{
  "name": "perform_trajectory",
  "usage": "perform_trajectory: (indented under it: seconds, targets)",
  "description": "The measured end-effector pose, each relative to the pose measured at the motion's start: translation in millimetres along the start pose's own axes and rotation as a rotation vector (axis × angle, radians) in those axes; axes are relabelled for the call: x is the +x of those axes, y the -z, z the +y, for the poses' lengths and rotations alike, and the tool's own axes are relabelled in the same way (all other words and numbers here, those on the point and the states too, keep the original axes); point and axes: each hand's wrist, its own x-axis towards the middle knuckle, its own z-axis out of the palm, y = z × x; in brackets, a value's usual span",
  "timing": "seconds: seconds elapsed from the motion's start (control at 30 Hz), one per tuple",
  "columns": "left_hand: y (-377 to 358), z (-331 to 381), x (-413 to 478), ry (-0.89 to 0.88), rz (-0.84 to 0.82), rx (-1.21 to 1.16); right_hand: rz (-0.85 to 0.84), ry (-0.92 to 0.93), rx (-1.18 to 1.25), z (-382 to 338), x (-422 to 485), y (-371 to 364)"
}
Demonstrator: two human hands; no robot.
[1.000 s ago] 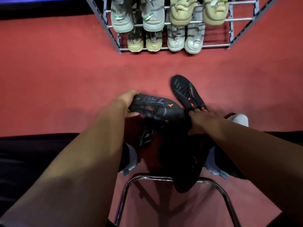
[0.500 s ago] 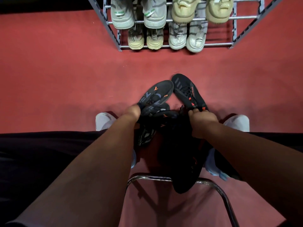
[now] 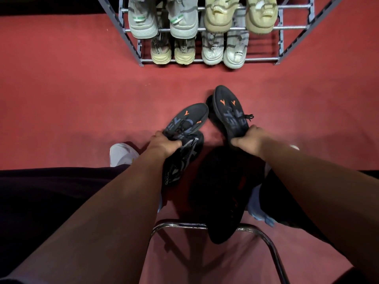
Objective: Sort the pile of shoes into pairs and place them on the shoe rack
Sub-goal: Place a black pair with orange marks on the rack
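Observation:
My left hand (image 3: 164, 143) grips the heel of a black sneaker with orange marks (image 3: 187, 120), toe pointing away. My right hand (image 3: 249, 139) grips the heel of its matching black sneaker (image 3: 230, 111), also toe forward, just right of the first. Under my left hand lies another black shoe with grey and white print (image 3: 180, 162). More dark shoes (image 3: 223, 193) lie heaped in shadow between my arms. The grey metal shoe rack (image 3: 209, 60) stands ahead on the red carpet, holding grey and beige pairs on two tiers.
A chrome chair frame (image 3: 205, 225) curves across the bottom centre. My white shoe (image 3: 121, 153) shows at left beside my dark trouser leg. Red carpet (image 3: 71, 99) stretches between the pile and the rack. The right part of the rack's lower tier (image 3: 264, 58) holds no shoes.
My right hand swapped the shoe with orange laces for a sneaker matching the left one and lifted it. My left hand turned its sneaker toe-forward and lowered it beside the right.

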Motion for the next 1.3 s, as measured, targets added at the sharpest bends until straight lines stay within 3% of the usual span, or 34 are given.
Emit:
perform_trajectory:
  seconds: [0.07,0.4,0.67,0.87,0.97,1.13,1.3]
  targets:
    - [-4.5,-0.5,0.4,-0.070,0.025,0.182,0.018,0.037,0.041,-12.1,2.3,-16.3]
    - [-9.5,7.0,19.9,-0.096,0.047,0.441,0.021,0.033,-0.059,-35.0,13.0,-54.3]
    - [-12.2,8.2,29.6,-0.150,0.061,0.383,0.084,-0.034,-0.101,-42.5,30.0,-64.7]
    - [-10.1,19.7,21.4,-0.097,-0.059,0.426,0.050,-0.119,-0.020,-55.9,28.8,-59.9]
    - [-6.2,27.8,4.4,-0.083,-0.108,0.372,0.034,-0.134,0.098,-58.2,20.4,-41.0]
    - [14.9,50.3,-36.1,-0.090,-0.190,0.329,0.031,-0.072,0.060,-64.9,-6.0,1.9]
    - [48.3,80.4,-100.8,-0.172,-0.148,0.416,0.085,-0.028,0.183,-59.3,-55.6,47.3]
